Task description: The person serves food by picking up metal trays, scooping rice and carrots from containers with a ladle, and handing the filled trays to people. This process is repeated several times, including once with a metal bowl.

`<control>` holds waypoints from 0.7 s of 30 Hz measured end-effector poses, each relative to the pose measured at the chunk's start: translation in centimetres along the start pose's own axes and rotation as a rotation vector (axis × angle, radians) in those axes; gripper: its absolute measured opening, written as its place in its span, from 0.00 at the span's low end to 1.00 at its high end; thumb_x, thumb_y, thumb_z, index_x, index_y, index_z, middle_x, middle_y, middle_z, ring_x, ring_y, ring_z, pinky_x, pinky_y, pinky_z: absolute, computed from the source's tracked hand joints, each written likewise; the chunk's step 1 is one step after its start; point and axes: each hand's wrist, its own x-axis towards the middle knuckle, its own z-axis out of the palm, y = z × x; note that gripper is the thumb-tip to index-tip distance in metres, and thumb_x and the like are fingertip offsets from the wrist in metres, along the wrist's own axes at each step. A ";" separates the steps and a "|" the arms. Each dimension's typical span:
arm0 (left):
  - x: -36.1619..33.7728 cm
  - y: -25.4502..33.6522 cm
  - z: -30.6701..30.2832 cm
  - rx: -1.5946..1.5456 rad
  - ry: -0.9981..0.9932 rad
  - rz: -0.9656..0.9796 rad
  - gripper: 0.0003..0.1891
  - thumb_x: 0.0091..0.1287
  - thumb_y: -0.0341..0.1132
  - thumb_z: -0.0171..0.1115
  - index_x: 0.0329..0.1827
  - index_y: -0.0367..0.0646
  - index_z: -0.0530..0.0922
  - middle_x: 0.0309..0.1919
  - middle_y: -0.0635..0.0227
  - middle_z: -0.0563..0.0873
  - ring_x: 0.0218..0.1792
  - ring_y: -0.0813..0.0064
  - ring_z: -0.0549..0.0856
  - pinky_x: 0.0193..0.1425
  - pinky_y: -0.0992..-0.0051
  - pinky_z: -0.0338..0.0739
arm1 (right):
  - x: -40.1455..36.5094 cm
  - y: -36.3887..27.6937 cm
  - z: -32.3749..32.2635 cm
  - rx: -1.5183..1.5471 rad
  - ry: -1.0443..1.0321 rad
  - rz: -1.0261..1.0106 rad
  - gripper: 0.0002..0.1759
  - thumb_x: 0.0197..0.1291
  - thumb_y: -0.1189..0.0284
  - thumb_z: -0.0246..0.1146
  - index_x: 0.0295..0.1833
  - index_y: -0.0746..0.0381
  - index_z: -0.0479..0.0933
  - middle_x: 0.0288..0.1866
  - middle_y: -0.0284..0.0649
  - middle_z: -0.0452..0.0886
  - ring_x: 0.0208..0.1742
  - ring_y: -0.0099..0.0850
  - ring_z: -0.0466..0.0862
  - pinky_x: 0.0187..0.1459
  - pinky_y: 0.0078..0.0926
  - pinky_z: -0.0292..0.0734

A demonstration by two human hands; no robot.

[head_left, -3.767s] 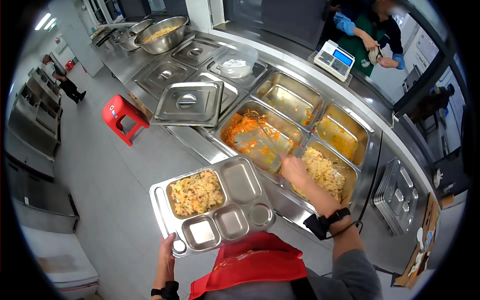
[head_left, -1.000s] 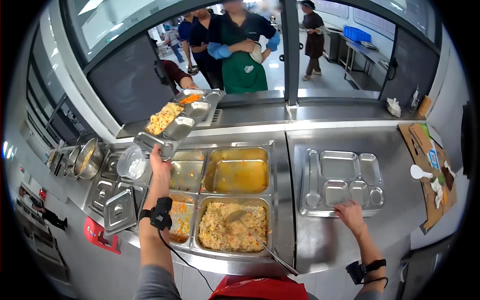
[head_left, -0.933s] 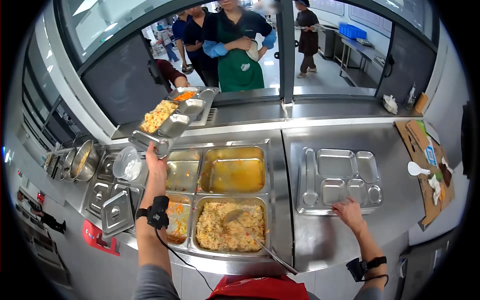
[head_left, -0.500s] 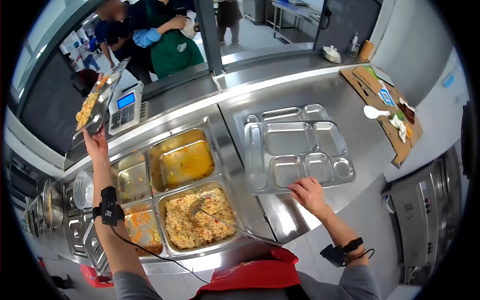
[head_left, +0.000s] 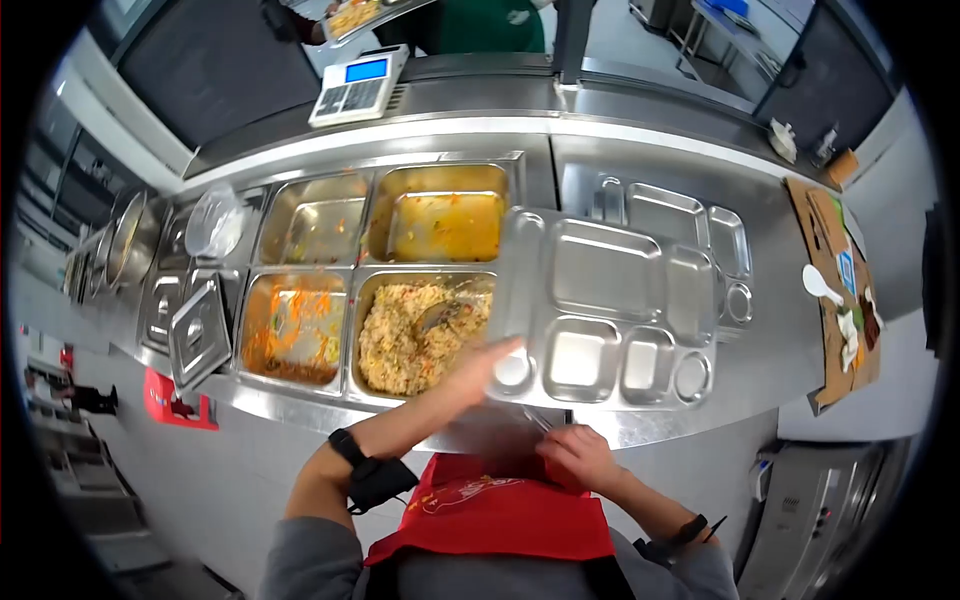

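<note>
Not much to read here. The red apron (head_left: 500,510) has some yellowish print on the chest, but it's too smeared to make out. The scale (head_left: 358,85), way out past the left hand on the far ledge, has a lit blue screen and no digits I can read. Same goes for the blue label on the cardboard sheet (head_left: 840,290), far off to the right of the right hand.

The left hand (head_left: 485,365) is blurry, but its fingers are clamped on the near left corner of a shiny steel tray (head_left: 610,290). The tray is stamped into a few rectangular wells plus round ones. It's empty and sits partly over the edge of the rice pan (head_left: 400,340), which is just left of that hand. Beyond the tray there's a stack of trays (head_left: 690,205) of the same kind on the brushed steel counter (head_left: 790,350).

The right hand (head_left: 575,455) is curled up close to the body, just under the tray's near edge and right by the thin handle of a spoon (head_left: 440,315) whose bowl lies in the rice. Can't tell if it's actually gripping the handle.

Left of the rice pan there's a pan of orange carrot shreds (head_left: 295,330), then a square steel lid (head_left: 198,330) with a knob.
</note>
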 end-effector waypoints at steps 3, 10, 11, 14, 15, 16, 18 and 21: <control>-5.9 3.1 -3.7 0.098 0.173 0.229 0.17 0.58 0.35 0.65 0.48 0.36 0.76 0.38 0.64 0.83 0.35 0.76 0.83 0.40 0.76 0.79 | -0.6 0.5 3.2 -0.157 -0.160 0.365 0.27 0.48 0.69 0.63 0.57 0.57 0.69 0.42 0.40 0.72 0.40 0.39 0.77 0.42 0.34 0.75; -26.5 1.1 -23.3 0.487 0.463 0.423 0.17 0.55 0.38 0.65 0.43 0.35 0.78 0.35 0.70 0.81 0.35 0.79 0.78 0.40 0.78 0.73 | 1.9 0.5 6.0 -0.251 -0.401 0.473 0.29 0.49 0.76 0.56 0.61 0.57 0.65 0.41 0.50 0.76 0.28 0.45 0.81 0.30 0.40 0.78; -30.2 0.7 -23.3 0.333 0.564 0.558 0.19 0.53 0.40 0.66 0.42 0.34 0.78 0.34 0.70 0.81 0.34 0.79 0.78 0.40 0.78 0.72 | 2.2 0.0 5.0 -0.251 -0.361 0.480 0.30 0.50 0.77 0.56 0.63 0.55 0.63 0.37 0.50 0.76 0.28 0.45 0.81 0.29 0.41 0.77; -42.8 -2.3 -30.6 0.306 0.751 0.556 0.22 0.50 0.36 0.69 0.46 0.36 0.75 0.35 0.70 0.81 0.35 0.79 0.79 0.41 0.79 0.73 | 1.4 0.0 3.8 -0.191 -0.207 0.477 0.30 0.54 0.77 0.53 0.65 0.52 0.62 0.29 0.50 0.76 0.26 0.47 0.79 0.27 0.40 0.76; -46.2 -4.6 -33.9 0.270 0.850 0.557 0.22 0.50 0.33 0.68 0.47 0.37 0.74 0.34 0.70 0.80 0.34 0.78 0.79 0.41 0.78 0.74 | 1.2 0.0 3.5 -0.166 -0.155 0.464 0.29 0.55 0.77 0.52 0.65 0.52 0.63 0.26 0.50 0.75 0.25 0.48 0.79 0.27 0.40 0.76; -48.5 -5.2 -33.7 0.194 0.885 0.538 0.21 0.51 0.31 0.67 0.48 0.37 0.71 0.34 0.70 0.80 0.35 0.77 0.79 0.42 0.77 0.74 | 0.9 0.4 3.5 -0.067 -0.170 0.501 0.27 0.57 0.76 0.51 0.65 0.52 0.63 0.26 0.48 0.75 0.24 0.45 0.78 0.25 0.38 0.75; -50.7 -8.9 -36.1 0.083 1.062 0.497 0.22 0.52 0.31 0.65 0.49 0.38 0.69 0.36 0.68 0.79 0.37 0.77 0.79 0.44 0.76 0.74 | 1.2 0.8 4.7 0.136 -0.185 0.573 0.24 0.61 0.75 0.49 0.64 0.52 0.65 0.25 0.45 0.75 0.22 0.39 0.78 0.23 0.33 0.74; -49.9 -14.8 -39.3 0.006 0.986 0.445 0.22 0.53 0.32 0.63 0.51 0.39 0.69 0.39 0.68 0.79 0.42 0.77 0.77 0.47 0.76 0.73 | 4.4 -4.3 3.1 0.906 -0.324 1.207 0.23 0.65 0.74 0.48 0.66 0.54 0.62 0.24 0.34 0.71 0.18 0.20 0.67 0.17 0.18 0.63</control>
